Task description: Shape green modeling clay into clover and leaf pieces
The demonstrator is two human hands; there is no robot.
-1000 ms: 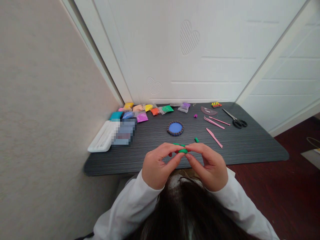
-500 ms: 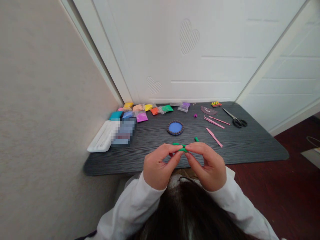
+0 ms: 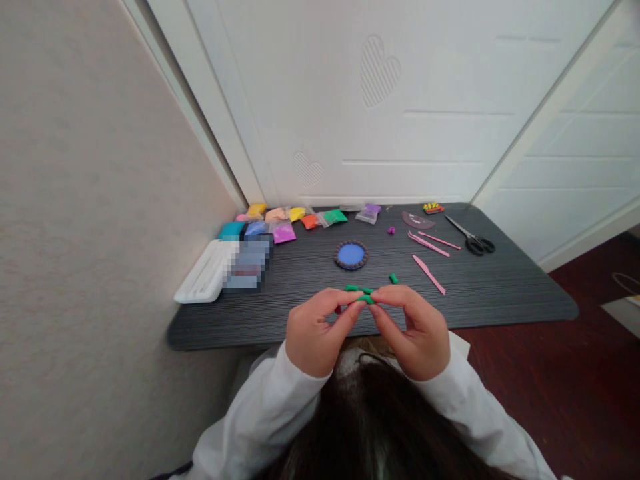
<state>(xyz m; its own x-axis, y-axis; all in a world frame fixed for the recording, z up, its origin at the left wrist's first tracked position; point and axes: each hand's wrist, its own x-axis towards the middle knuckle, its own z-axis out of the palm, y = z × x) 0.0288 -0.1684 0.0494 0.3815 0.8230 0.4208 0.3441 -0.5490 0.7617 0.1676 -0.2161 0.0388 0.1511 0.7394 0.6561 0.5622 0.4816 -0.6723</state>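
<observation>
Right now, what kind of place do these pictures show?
Probably an indoor craft corner, perhaps at home: the dark table holds small coloured packets, slim pink tools and black-handled scissors.

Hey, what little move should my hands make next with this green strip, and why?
I'd probably lay the green strip on the table near the loose green piece. The left hand and right hand both pinch the strip, so setting it down would free them, and that loose piece already lies just beyond the right hand.
</observation>
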